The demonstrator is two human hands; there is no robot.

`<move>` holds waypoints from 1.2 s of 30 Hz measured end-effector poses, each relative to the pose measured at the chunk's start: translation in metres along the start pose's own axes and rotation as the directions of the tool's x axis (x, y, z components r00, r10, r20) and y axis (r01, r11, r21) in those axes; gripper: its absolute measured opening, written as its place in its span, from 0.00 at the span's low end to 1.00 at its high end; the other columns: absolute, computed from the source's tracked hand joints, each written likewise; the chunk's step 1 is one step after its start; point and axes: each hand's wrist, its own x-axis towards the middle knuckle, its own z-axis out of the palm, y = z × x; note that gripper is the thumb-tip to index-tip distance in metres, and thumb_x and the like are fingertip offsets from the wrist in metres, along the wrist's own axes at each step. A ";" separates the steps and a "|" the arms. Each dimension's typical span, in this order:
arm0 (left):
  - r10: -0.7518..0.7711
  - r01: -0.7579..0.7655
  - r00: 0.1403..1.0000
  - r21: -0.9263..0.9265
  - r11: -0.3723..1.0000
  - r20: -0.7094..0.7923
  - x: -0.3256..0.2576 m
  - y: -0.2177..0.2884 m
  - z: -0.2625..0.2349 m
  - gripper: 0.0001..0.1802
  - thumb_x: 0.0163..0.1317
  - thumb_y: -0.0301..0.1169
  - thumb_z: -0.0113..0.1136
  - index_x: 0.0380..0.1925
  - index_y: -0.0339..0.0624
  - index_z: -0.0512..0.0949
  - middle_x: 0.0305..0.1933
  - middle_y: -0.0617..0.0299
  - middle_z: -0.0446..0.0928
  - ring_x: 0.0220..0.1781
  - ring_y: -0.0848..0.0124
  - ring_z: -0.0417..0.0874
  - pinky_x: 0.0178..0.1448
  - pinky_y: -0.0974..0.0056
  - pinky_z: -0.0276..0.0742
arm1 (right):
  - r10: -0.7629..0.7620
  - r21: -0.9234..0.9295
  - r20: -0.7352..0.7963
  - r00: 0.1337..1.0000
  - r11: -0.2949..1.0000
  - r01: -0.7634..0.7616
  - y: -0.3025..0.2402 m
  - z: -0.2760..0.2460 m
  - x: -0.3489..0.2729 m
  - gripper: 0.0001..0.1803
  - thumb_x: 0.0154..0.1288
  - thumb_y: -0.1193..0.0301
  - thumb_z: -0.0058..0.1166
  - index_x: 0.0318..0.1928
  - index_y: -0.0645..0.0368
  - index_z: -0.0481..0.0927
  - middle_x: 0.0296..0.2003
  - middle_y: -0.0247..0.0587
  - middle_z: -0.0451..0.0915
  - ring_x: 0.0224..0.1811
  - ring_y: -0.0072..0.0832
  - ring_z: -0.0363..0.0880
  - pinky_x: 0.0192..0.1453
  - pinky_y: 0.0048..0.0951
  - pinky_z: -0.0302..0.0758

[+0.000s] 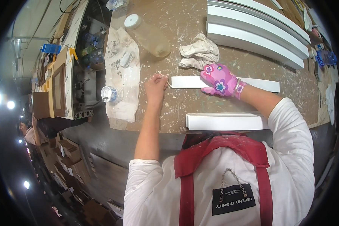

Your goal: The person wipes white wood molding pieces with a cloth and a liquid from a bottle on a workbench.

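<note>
Now white strip [192, 81] lies between left hand [155, 86] and right hand [219, 80].

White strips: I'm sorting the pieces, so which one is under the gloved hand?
The single white strip mid-table, under the right hand; the others lie stacked.

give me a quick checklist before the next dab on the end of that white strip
1. Gloved right hand pressing the white strip flat on the workbench: ok.
2. Bare left hand pinching a thin stick at the strip's left end: ok.
3. Filler on the stick tip: cannot tell.
4. Rag close behind the strip: ok.
5. Small open jar on the cloth to the left: ok.
</note>
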 end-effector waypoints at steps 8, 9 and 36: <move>-0.011 0.011 0.999 -0.006 1.000 -0.036 0.004 -0.006 -0.003 0.03 0.60 0.24 0.62 0.31 0.37 0.77 0.22 0.68 0.75 0.22 0.82 0.72 0.26 0.77 0.64 | 0.001 -0.010 0.005 1.000 1.000 -0.001 -0.002 -0.002 0.001 0.21 0.55 0.52 0.58 0.37 0.58 0.75 0.35 0.46 0.74 0.40 0.42 0.76 0.45 0.42 0.74; -0.011 0.012 0.999 0.014 1.000 -0.037 0.004 -0.006 -0.002 0.04 0.60 0.25 0.62 0.31 0.38 0.76 0.22 0.68 0.74 0.22 0.82 0.71 0.26 0.77 0.64 | 0.011 -0.002 0.015 1.000 1.000 -0.011 -0.002 -0.002 0.001 0.22 0.55 0.52 0.57 0.37 0.58 0.75 0.35 0.46 0.74 0.40 0.42 0.76 0.45 0.42 0.74; 0.416 -0.286 0.890 0.484 0.827 -0.186 0.044 0.015 -0.067 0.08 0.60 0.28 0.61 0.28 0.33 0.78 0.18 0.68 0.73 0.20 0.80 0.69 0.27 0.70 0.65 | -0.032 -0.019 0.067 0.997 0.999 0.033 -0.003 -0.021 -0.006 0.23 0.63 0.51 0.51 0.41 0.62 0.71 0.36 0.48 0.74 0.40 0.45 0.76 0.45 0.42 0.73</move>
